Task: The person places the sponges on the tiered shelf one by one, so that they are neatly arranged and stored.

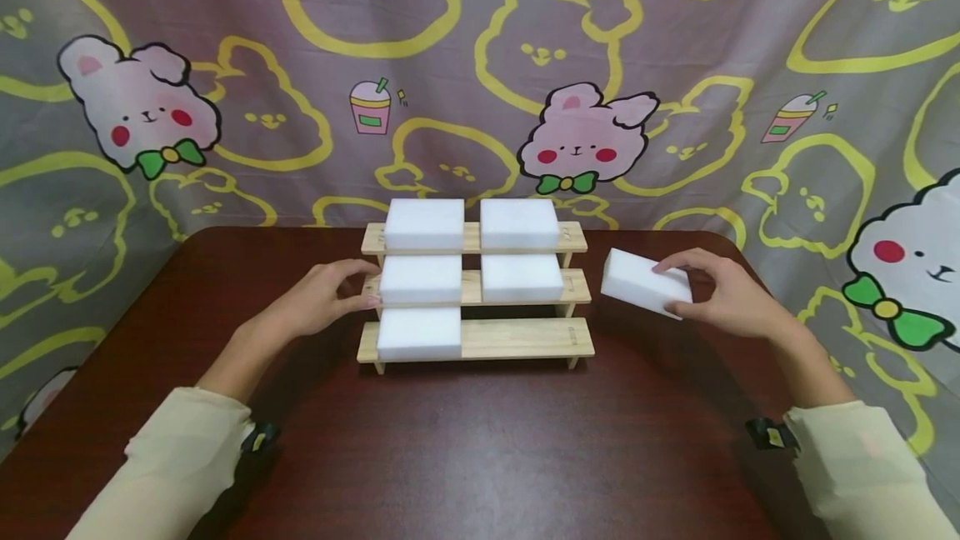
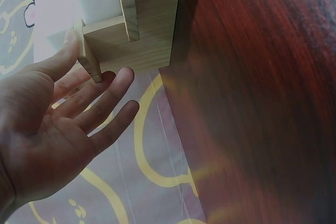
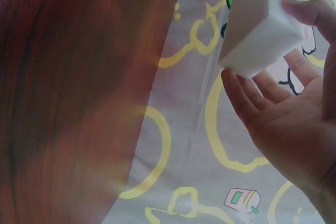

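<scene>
My right hand [image 1: 723, 292] grips a white foam block [image 1: 637, 280] between thumb and fingers, off the right end of a three-tier wooden rack [image 1: 525, 340]. In the right wrist view the thumb presses one face of the block [image 3: 257, 30] while fingertips support the opposite side. At the rack's left end, my left hand [image 1: 327, 297] pinches the tip of the middle shelf. Its thumb lies against the board [image 2: 89, 56] in the left wrist view, fingers on the other side. Two similar blocks sit on the top shelf, two on the middle one, and one block [image 1: 418, 333] on the bottom shelf's left half.
The rack stands towards the back of a dark red-brown wooden table [image 1: 480, 448]. A grey curtain [image 1: 450, 65] with yellow outlines and cartoon rabbits hangs right behind the table and along its sides.
</scene>
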A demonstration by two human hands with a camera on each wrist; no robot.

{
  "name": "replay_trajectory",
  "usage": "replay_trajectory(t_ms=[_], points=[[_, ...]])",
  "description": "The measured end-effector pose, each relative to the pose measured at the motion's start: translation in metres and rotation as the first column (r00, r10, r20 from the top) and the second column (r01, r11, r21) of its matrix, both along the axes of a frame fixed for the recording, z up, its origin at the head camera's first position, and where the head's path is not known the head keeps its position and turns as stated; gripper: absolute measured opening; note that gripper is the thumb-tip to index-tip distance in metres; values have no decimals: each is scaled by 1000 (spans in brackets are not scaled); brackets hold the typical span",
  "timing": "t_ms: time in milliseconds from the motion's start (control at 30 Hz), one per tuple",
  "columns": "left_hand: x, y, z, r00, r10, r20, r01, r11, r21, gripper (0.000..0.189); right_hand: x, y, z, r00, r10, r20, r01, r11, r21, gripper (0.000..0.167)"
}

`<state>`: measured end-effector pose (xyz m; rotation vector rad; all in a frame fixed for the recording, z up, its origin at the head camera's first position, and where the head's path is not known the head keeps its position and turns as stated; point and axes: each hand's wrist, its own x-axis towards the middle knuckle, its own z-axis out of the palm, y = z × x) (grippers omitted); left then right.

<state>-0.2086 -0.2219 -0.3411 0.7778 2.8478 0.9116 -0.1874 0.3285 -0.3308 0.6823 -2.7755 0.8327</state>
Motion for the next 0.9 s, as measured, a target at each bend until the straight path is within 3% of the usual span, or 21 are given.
replay_trajectory(t_ms=[400, 900], points=[[0, 0, -1, 1000, 1, -7, -1, 1000, 0, 47, 3, -5, 7, 998, 65, 10, -65, 998, -25, 49], [1, 1, 0, 1000, 2, 0, -2, 1000, -2, 48, 20, -24, 23, 977, 212, 22, -211, 977, -26, 56]])
